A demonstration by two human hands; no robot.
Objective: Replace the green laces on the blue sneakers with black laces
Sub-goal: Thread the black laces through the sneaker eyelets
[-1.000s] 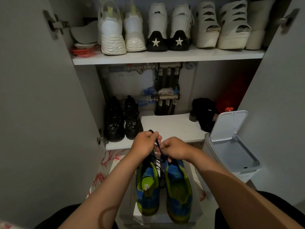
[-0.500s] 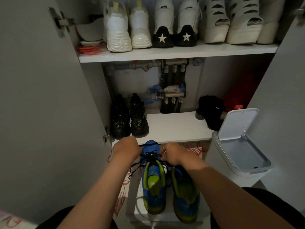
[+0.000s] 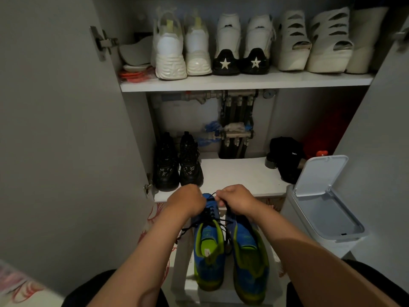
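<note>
Left hand (image 3: 187,201), right hand (image 3: 236,201) each pinch thin black lace (image 3: 208,214), ends held apart over blue lime-lined sneaker (image 3: 208,251), likely evening tension; pair rests on white stool (image 3: 190,283) for reach.

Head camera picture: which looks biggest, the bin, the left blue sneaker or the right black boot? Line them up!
1. bin, the largest
2. left blue sneaker
3. right black boot, the smallest

The sneaker is nearer the camera than the boot, so in real life those two might be about the same.
</note>
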